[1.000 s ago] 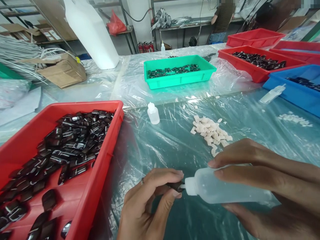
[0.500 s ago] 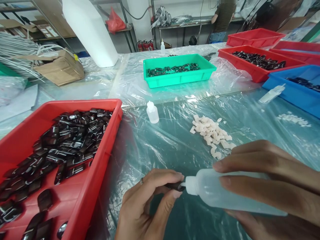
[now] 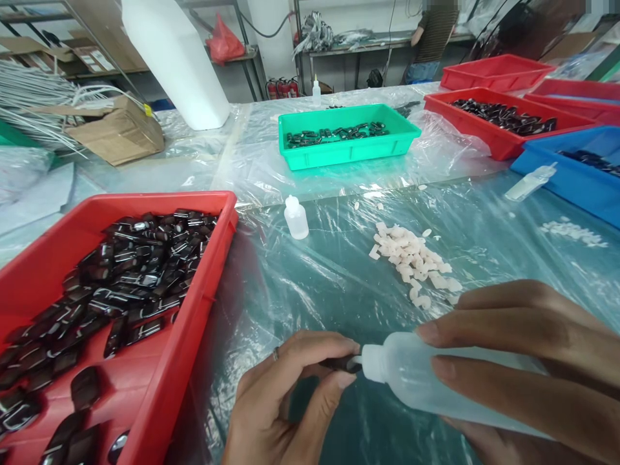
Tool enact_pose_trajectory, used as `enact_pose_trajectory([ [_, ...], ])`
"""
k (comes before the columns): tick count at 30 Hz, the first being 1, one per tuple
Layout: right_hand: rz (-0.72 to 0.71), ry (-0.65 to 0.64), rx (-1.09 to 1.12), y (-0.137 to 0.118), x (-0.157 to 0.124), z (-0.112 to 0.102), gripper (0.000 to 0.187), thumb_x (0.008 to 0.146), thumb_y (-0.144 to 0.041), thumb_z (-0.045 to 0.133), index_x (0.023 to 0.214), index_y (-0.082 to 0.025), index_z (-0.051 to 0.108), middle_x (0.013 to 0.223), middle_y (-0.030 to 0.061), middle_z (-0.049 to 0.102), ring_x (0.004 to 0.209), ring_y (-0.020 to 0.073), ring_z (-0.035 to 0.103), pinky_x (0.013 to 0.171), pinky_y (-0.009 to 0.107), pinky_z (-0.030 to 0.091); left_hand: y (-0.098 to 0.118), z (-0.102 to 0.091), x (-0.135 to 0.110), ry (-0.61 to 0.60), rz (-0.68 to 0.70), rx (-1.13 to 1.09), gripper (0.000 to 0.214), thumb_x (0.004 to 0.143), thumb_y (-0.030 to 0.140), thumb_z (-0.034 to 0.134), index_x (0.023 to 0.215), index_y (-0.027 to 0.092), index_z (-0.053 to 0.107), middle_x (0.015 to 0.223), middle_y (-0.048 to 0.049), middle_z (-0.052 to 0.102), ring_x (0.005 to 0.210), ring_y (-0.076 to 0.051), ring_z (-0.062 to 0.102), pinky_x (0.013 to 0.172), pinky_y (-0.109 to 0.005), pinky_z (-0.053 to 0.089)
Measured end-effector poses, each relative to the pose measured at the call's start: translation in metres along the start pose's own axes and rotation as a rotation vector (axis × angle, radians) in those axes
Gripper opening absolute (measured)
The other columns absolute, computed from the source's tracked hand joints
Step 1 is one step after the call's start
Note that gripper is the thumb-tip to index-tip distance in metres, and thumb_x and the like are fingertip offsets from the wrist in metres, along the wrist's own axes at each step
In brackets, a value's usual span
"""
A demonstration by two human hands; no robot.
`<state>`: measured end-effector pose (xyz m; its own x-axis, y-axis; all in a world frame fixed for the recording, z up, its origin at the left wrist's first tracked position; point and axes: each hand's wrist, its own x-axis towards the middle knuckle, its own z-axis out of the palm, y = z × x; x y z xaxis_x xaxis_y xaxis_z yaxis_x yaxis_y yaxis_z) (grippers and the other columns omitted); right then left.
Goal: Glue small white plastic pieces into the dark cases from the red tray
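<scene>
Between the thumb and fingers of my left hand is a small dark glossy piece, mostly covered by the fingertips. My right hand is wrapped round a translucent squeeze bottle, tilted nearly flat. Its white nozzle points left and meets the end of the dark piece; whether any liquid comes out I cannot tell. A pile of small whitish plastic pieces lies just beyond my hands. To the left, a red tray holds many similar dark glossy pieces.
A small white bottle stands upright mid-table. Behind it is a green tray of dark pieces. At right are a red tray, a blue tray and a lying bottle. A large white jug stands at back left.
The squeeze bottle has shifted slightly, its base dipping lower and its nozzle a little to the right. Both hands keep their grips, the left moving down slightly.
</scene>
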<state>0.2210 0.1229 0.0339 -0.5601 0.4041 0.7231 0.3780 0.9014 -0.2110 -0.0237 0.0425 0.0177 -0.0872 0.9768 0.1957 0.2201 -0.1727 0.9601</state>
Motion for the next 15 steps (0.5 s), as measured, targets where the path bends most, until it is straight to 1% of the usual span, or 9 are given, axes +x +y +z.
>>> enact_pose_trajectory([
  [2, -0.006, 0.036, -0.036, 0.002, -0.004, 0.003, 0.034, 0.094, -0.048, 0.063, 0.126, -0.038, 0.070, 0.110, 0.0049, 0.076, 0.104, 0.0310, 0.072, 0.072, 0.043, 0.068, 0.000, -0.001, -0.001, 0.003, 0.011, 0.017, 0.035, 0.093, 0.005, 0.066, 0.113, 0.033, 0.071, 0.106, 0.0041, 0.075, 0.094, -0.013, 0.075, 0.081, -0.017, 0.061],
  [5, 0.014, 0.044, -0.078, -0.001, -0.008, 0.002, 0.035, 0.096, -0.052, 0.057, 0.127, -0.041, 0.070, 0.113, 0.0036, 0.075, 0.108, 0.0306, 0.071, 0.074, 0.042, 0.069, 0.001, -0.002, -0.002, -0.002, 0.023, 0.049, 0.035, 0.092, 0.005, 0.066, 0.114, 0.032, 0.071, 0.107, 0.0028, 0.075, 0.094, -0.014, 0.075, 0.081, -0.019, 0.062],
  [8, 0.091, 0.015, -0.074, -0.009, -0.008, 0.004, 0.031, 0.096, -0.049, 0.059, 0.125, -0.044, 0.070, 0.117, -0.0011, 0.074, 0.113, 0.0266, 0.069, 0.079, 0.033, 0.069, 0.000, -0.003, -0.002, -0.007, 0.056, 0.088, 0.035, 0.092, 0.005, 0.066, 0.115, 0.031, 0.071, 0.108, 0.0023, 0.075, 0.096, -0.014, 0.074, 0.084, -0.019, 0.060],
  [10, 0.167, 0.068, 0.071, -0.016, -0.007, 0.009, 0.027, 0.093, -0.040, 0.067, 0.119, -0.040, 0.074, 0.120, -0.0002, 0.073, 0.115, 0.0257, 0.068, 0.089, 0.029, 0.067, -0.001, -0.003, -0.002, -0.009, 0.074, 0.110, 0.034, 0.093, 0.005, 0.066, 0.114, 0.031, 0.071, 0.107, 0.0029, 0.075, 0.096, -0.013, 0.074, 0.085, -0.018, 0.059],
  [13, 0.291, 0.209, 0.355, -0.024, -0.009, 0.018, 0.022, 0.087, -0.025, 0.076, 0.108, -0.032, 0.080, 0.121, 0.0047, 0.072, 0.119, 0.0267, 0.065, 0.105, 0.027, 0.059, -0.002, -0.004, -0.003, -0.009, 0.079, 0.121, 0.033, 0.093, 0.006, 0.065, 0.114, 0.031, 0.070, 0.107, 0.0033, 0.075, 0.097, -0.013, 0.073, 0.086, -0.018, 0.059],
  [15, 0.299, 0.231, 0.418, -0.026, -0.011, 0.023, 0.024, 0.087, -0.018, 0.076, 0.108, -0.028, 0.080, 0.124, 0.0072, 0.070, 0.120, 0.0252, 0.065, 0.110, 0.026, 0.055, -0.003, -0.004, -0.003, -0.017, 0.065, 0.115, 0.033, 0.093, 0.006, 0.065, 0.114, 0.031, 0.071, 0.108, 0.0031, 0.075, 0.097, -0.013, 0.074, 0.086, -0.019, 0.059],
])
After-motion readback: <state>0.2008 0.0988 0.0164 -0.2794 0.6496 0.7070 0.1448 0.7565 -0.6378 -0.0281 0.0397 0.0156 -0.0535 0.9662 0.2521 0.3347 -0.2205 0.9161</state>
